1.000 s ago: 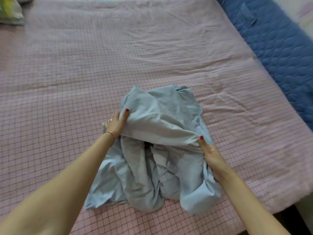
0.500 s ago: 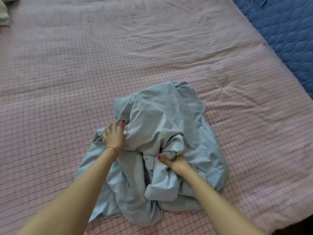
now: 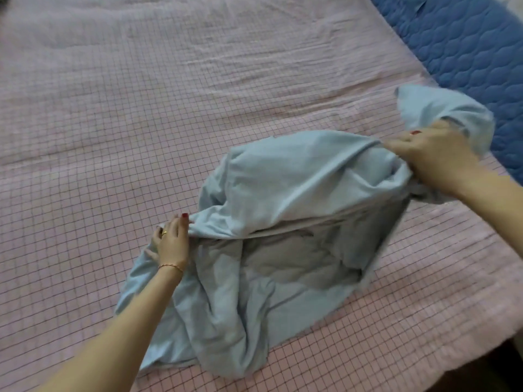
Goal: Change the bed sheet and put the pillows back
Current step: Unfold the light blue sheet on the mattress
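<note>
We grip the light blue sheet (image 3: 283,193) with both hands: left hand (image 3: 172,242) fingers pinching its left edge, right hand (image 3: 430,157) fingers bunching its right side, above the pink checked bed (image 3: 141,123).

no readable text (or labels) anywhere.

Soft, even indoor light with faint shadows; the right hand (image 3: 433,157) is motion-blurred, and wide-angle edges curve.
</note>
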